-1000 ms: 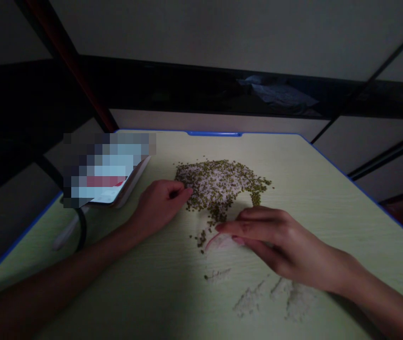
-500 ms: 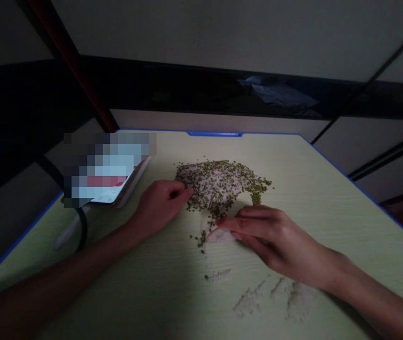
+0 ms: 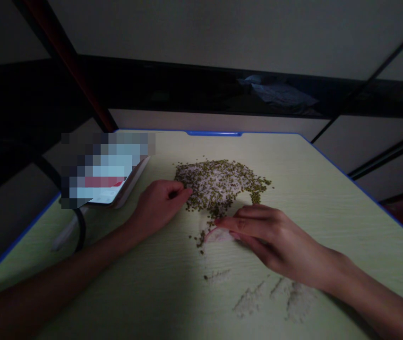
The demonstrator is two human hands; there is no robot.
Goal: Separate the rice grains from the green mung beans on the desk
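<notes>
A spread pile of green beans, like mung beans, mixed with white grains like rice [image 3: 218, 182] lies on the table [image 3: 144, 293]. My left hand [image 3: 160, 203] is closed at the pile's left edge, thumb and fingers pressed together; whatever may be in them is hidden. Between the thumb and fingers of my right hand [image 3: 272, 236] is a thin, pale piece with a curved pink rim [image 3: 217, 234], partly covered by the fingers. It is low over the table, just in front of the pile. A few loose beans [image 3: 199, 240] lie left of this piece.
Small heaps of white grains [image 3: 249, 300] lie near the front, below my right hand. A phone with a lit, blurred screen [image 3: 107, 184] leans at the left, with a dark cable [image 3: 81, 231] beside it. Cabinet panels [image 3: 222, 38] stand behind the blue-edged table.
</notes>
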